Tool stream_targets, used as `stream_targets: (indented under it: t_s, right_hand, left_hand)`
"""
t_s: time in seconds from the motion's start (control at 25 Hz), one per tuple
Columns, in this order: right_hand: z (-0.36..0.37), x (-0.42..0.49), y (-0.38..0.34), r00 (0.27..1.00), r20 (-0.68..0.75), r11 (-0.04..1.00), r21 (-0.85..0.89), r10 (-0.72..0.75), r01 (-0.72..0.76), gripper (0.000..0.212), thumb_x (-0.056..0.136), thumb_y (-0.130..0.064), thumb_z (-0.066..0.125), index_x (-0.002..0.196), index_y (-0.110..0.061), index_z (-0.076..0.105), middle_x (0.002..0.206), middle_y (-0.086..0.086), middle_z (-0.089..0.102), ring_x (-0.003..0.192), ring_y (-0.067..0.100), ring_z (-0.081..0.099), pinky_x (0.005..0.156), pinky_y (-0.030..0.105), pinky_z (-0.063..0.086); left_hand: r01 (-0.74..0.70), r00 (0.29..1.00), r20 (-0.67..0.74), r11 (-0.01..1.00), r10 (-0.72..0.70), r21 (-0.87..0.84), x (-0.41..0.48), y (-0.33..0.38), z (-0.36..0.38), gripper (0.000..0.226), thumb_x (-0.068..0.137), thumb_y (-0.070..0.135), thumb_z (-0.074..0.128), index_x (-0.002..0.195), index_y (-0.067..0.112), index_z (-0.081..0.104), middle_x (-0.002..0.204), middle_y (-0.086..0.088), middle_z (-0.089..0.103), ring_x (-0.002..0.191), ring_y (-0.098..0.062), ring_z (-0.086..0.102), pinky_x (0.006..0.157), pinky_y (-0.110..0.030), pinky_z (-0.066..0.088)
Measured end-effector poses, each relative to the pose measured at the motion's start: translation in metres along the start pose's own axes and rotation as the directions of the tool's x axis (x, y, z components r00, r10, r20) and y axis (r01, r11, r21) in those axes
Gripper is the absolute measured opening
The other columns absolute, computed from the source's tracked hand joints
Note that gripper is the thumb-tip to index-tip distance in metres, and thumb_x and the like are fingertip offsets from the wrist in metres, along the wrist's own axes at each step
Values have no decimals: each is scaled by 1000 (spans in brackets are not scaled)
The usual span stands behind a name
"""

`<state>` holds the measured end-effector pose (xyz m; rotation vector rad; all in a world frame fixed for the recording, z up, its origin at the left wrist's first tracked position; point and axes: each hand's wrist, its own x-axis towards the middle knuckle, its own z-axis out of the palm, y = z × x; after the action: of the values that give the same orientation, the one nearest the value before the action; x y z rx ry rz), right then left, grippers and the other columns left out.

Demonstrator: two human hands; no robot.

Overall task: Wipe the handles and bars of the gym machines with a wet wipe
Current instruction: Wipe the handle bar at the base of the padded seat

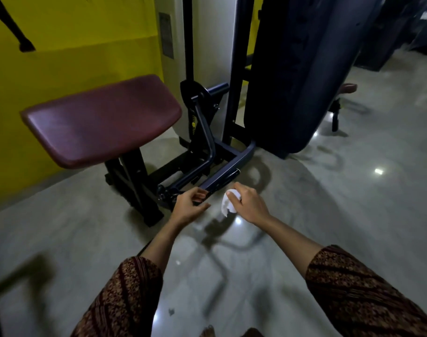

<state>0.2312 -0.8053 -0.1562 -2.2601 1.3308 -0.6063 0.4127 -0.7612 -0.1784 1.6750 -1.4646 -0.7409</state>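
A gym machine stands ahead with a maroon padded seat (103, 120) and a dark metal base bar (228, 172) running along the floor toward me. My right hand (250, 204) grips a crumpled white wet wipe (227, 205) just to the right of the bar's near end. My left hand (189, 206) hovers at the bar's near end with its fingers loosely curled, holding nothing. A curved black lever arm (205, 132) rises from the base behind the bar.
A tall dark padded column (300, 69) stands at the right of the machine. A yellow wall (61, 45) lies behind the seat. Glossy pale floor (329, 203) spreads to the right and toward me. Another machine's frame (336, 113) stands further right.
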Motion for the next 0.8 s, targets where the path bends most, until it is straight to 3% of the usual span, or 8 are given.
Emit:
stream_targets:
  t_s: [0.32, 0.48, 0.6, 0.8]
  right_hand:
    - [3, 62, 32, 992, 94, 995, 52, -88, 84, 22, 95, -24, 49, 100, -5, 57, 95, 13, 63, 89, 28, 59, 64, 25, 33]
    - [4, 92, 35, 951, 209, 972, 111, -226, 206, 21, 95, -26, 48, 98, -7, 57, 96, 13, 63, 90, 30, 59, 70, 33, 43]
    - [-1, 109, 37, 916, 248, 948, 126, -316, 293, 22, 95, -26, 48, 98, -6, 56, 97, 14, 63, 89, 31, 58, 68, 33, 42]
    - [3, 119, 44, 871, 300, 921, 162, -389, 355, 22, 95, -27, 48, 99, -8, 56, 97, 10, 63, 89, 29, 58, 65, 29, 36]
  left_hand:
    - [110, 989, -106, 993, -106, 32, 42, -3, 4, 29, 76, 8, 73, 103, 4, 64, 93, -4, 65, 89, -15, 62, 83, -24, 48]
    - [182, 947, -267, 983, -177, -6, 42, -1, 9, 26, 75, 6, 73, 99, 7, 65, 90, -5, 65, 85, -14, 62, 79, -23, 48]
    - [229, 913, -339, 973, -226, -32, 40, 3, 16, 23, 75, 8, 74, 95, 13, 64, 89, -5, 66, 86, -15, 64, 80, -28, 52]
    - [299, 869, -410, 954, -277, -10, 31, 6, 26, 27, 76, 8, 73, 101, 4, 64, 90, -5, 65, 83, -13, 61, 74, -19, 45]
